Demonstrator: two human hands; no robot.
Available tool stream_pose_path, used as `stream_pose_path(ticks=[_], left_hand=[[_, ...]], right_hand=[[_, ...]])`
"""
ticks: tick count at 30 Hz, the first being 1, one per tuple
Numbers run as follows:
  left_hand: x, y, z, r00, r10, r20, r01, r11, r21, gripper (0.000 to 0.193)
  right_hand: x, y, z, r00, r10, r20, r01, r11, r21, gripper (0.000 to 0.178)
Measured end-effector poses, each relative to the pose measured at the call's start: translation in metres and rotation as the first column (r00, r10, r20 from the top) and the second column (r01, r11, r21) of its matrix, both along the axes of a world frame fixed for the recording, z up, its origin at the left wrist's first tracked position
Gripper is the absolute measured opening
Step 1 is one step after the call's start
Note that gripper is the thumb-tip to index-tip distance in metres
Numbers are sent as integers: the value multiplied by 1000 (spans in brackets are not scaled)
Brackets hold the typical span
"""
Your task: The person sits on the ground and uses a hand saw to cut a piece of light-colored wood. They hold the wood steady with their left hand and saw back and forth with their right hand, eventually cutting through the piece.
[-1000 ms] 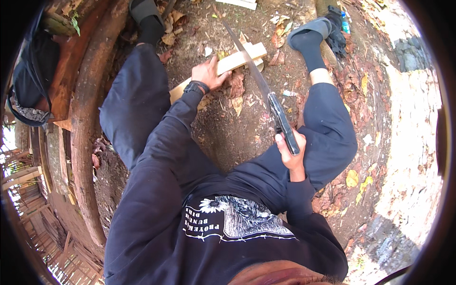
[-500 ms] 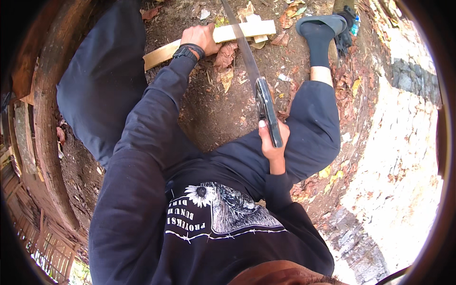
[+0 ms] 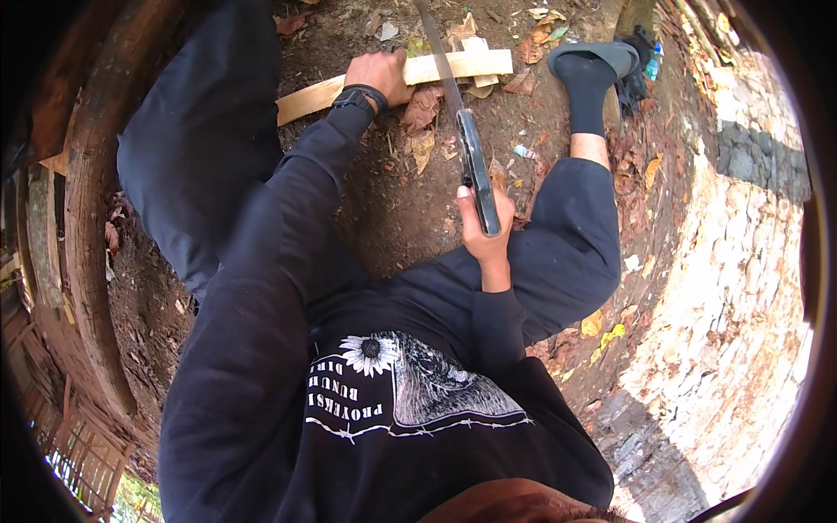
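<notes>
A pale wooden strip (image 3: 475, 64) lies slantwise across the ground ahead of me. My left hand (image 3: 381, 77) is closed over its middle and presses it down. In my right hand (image 3: 485, 228) is the dark handle of a handsaw (image 3: 449, 83), its thumb lying along the near end. The saw's narrow blade crosses the strip to the right of my left hand, and its tip runs out past the top of the view. Under the strip's right part sits a shorter pale wood piece (image 3: 482, 78), mostly covered.
Dry leaves (image 3: 424, 109) litter the brown soil around the strip. My right foot in a grey sandal (image 3: 623, 59) rests at the upper right. A long log (image 3: 87, 261) runs along the left side, with slatted bamboo (image 3: 78, 471) behind it. Bright sunlit ground lies far right.
The saw and my right hand have moved forward, away from my body, and the handle is now closer to the strip. My left hand stays on the strip.
</notes>
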State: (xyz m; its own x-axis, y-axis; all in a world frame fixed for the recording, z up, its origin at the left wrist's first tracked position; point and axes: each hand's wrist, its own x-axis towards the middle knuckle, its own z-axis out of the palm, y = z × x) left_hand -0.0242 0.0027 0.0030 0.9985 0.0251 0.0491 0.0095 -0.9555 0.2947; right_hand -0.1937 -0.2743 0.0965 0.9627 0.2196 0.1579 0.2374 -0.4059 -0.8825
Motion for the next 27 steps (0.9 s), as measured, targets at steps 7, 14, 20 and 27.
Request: stream_pose_path(ticks=[7,14,20,27], left_hand=[[-3,4,-9,1000,20,8,-20,1000,13,45],[0,-3,-9,1000,-3,21,3,1000,-4,44],[-2,3,-6,1000,20,-1,-20,1000,-18,46],[-8,6,-8,999,24,42,-23,1000,-10,41]], right_hand=[[-112,-70,43,997,-37,-75,30,995,-93,14],[-25,-12,7,998,56,27,-55,998,-36,18],[-35,-18,12,999,-11,-35,10,999,-40,20],[-127,-69,64,980,-52,-193,43,998,-46,15]])
